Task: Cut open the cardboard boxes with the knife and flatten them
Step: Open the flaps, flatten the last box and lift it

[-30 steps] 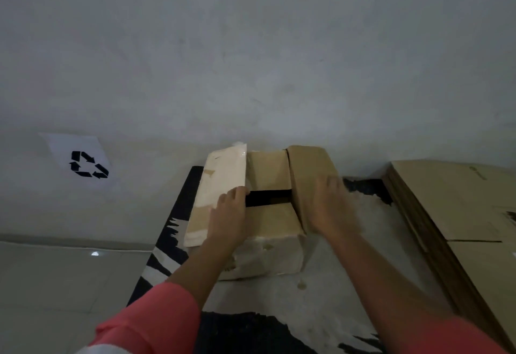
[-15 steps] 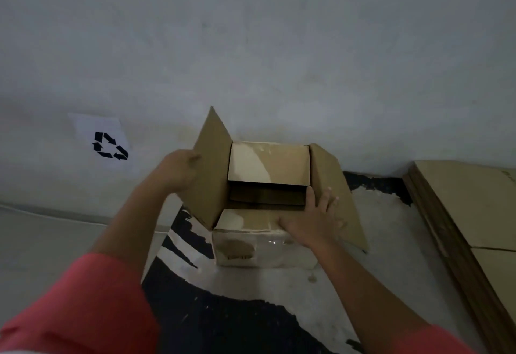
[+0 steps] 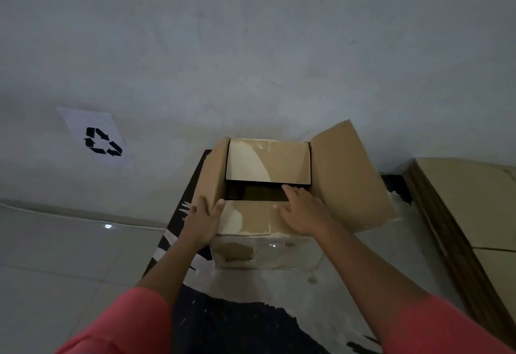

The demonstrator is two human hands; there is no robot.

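Hands lie flat, fingers straight, on the brown cardboard box (image 3: 265,253) standing open on a black-and-white mat (image 3: 237,325): left hand (image 3: 202,217) against its left flap (image 3: 212,175), right hand (image 3: 304,214) on the near flap (image 3: 251,219).

Looks like a plain recycling or storage corner, not a lived-in room. Bare grey wall (image 3: 251,46) fills the top, pale floor tiles (image 3: 55,264) at lower left, and a paper sheet (image 3: 95,136) with the recycling arrows on the wall at left. A stack of flattened cardboard (image 3: 469,214) runs along the right edge, with a scuffed black-and-white mat (image 3: 237,325) at bottom centre.
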